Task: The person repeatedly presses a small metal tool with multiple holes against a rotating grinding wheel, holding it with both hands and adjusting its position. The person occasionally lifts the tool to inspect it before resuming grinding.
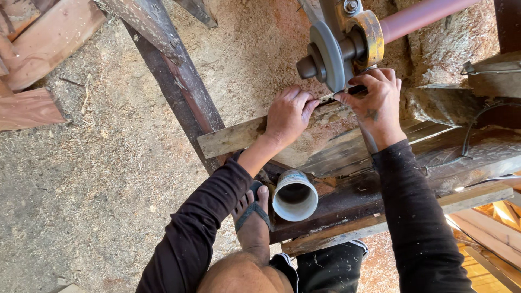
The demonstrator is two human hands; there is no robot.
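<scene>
A grey grinding wheel [328, 51] sits on a reddish shaft [418, 19] beside a yellow metal housing [369, 32]. A thin flat blade [331, 96] is held against the wheel's lower edge. My left hand [287, 116] presses down on the blade's near end, over a dusty wooden plank [233, 138]. My right hand [377, 103] pinches the blade's other end, right under the wheel. Both arms wear black sleeves.
A white cup [294, 195] stands on a dark wooden beam [347, 206] below the hands. My sandalled foot [252, 217] rests next to it. A dark diagonal beam [173, 81] crosses the sawdust-covered ground [97, 179]. Reddish planks [32, 54] lie at far left.
</scene>
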